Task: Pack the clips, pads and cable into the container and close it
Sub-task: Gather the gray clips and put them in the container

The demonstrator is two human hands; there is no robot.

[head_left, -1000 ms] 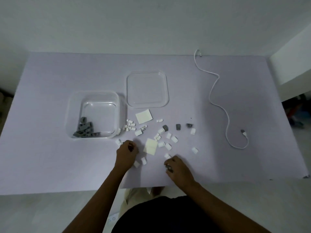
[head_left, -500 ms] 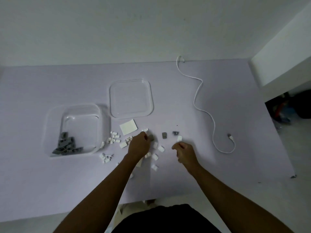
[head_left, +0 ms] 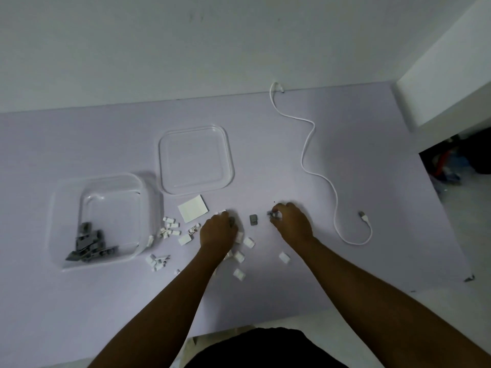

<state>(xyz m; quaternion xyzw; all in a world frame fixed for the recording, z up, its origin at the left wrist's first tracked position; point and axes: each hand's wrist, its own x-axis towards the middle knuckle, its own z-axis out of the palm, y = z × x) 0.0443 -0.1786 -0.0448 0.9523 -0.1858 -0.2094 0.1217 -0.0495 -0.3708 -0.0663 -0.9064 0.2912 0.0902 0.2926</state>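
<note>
Both hands were down on the table (head_left: 372,160) near its middle, right in the scatter. The right hand (head_left: 293,225) had its fingertips bunched, pinching a small grey clip (head_left: 273,214) against the surface. The left hand (head_left: 218,232) sat knuckles up with its fingers curled under. A half-hidden grey clip (head_left: 232,221) peeked out at its right side, and I could not tell whether the hand gripped it or only covered it. Between the two hands lay a loose grey clip (head_left: 253,219), touching neither.

White clips (head_left: 170,227) lay strewn from beside the container across to the hands, with more toward the near edge under the left forearm. A square white pad (head_left: 192,208) lay flat just beyond the left hand.

The clear container (head_left: 66,205) stood open toward the left edge, with a heap of grey clips (head_left: 89,243) piled in its near-left corner. Its lid (head_left: 196,159) lay flat on the table just beside the container's far-right corner.

The white cable (head_left: 309,152) snaked from the far edge down the right side, well apart from the container. It curled into a hook, and its plug (head_left: 363,215) lay to the right of the right hand.
</note>
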